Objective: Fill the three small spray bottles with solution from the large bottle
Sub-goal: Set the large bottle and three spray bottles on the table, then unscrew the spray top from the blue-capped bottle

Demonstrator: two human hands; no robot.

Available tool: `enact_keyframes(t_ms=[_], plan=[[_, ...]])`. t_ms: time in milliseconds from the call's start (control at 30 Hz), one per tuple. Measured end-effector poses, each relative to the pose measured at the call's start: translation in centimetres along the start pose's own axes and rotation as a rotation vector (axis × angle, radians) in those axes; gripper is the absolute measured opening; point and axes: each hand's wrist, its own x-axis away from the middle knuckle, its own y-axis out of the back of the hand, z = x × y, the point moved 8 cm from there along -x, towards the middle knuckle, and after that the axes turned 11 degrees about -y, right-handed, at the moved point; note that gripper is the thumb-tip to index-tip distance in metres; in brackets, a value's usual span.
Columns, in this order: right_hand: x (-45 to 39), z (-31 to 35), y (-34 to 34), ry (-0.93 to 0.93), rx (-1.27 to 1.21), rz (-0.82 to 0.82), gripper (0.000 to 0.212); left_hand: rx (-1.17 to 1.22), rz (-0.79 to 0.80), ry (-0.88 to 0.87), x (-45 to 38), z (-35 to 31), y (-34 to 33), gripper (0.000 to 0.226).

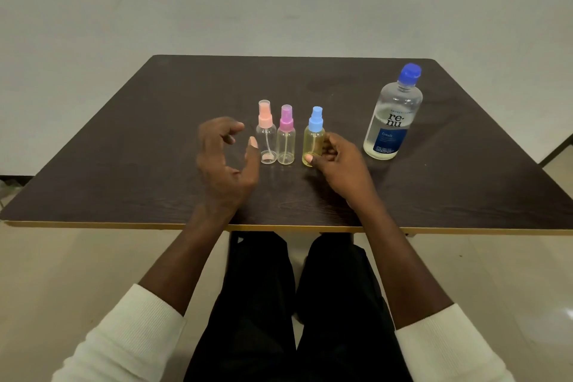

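Observation:
Three small spray bottles stand in a row mid-table: a pink-capped one (266, 133), a purple-capped one (286, 136) and a blue-capped one (313, 137) whose body looks yellowish. My right hand (339, 164) grips the blue-capped bottle low on its body, thumb in front. My left hand (224, 158) hovers just left of the pink-capped bottle, fingers loosely curved, holding nothing. The large clear bottle (393, 115) with a blue cap and blue label stands upright at the right, partly filled with liquid.
The dark wooden table (155, 133) has a pale front edge close to my legs. A plain wall lies behind it and light floor on both sides.

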Motion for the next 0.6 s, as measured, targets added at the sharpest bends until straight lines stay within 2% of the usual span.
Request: enact_keyframes(t_ms=[67,133,200,267,333,400,500,600], plan=[[0.1,-0.7,0.7,-0.053,-0.052,0.011,0.031,0.058,-0.008,-0.125,0.3,-2.3,-0.9,0.021],[0.3,-1.4,1.4,-0.084,-0.090,0.038,0.030,0.147,0.044,-0.116,1.0,-4.2,-2.7,0.018],[0.6,-1.7,1.9,-0.073,-0.135,0.095,0.033,0.238,0.149,0.004,1.6,-5.3,-5.2,0.019],[1.2,-1.5,2.2,-0.037,-0.184,0.150,0.039,0.344,0.253,0.213,2.0,-5.2,-7.6,0.031],[1.6,-1.0,2.5,0.003,-0.204,0.165,0.040,0.478,0.307,0.468,2.4,-4.4,-9.7,0.043],[2.0,-0.7,2.6,0.027,-0.204,0.169,0.040,0.578,0.327,0.630,2.9,-4.0,-11.2,0.048],[2.2,-0.7,2.3,0.023,-0.197,0.205,0.042,0.667,0.326,0.722,3.0,-3.9,-12.3,0.034],[2.4,-1.1,2.1,-0.005,-0.186,0.270,0.033,0.767,0.262,0.826,2.8,-3.5,-12.6,0.022]])
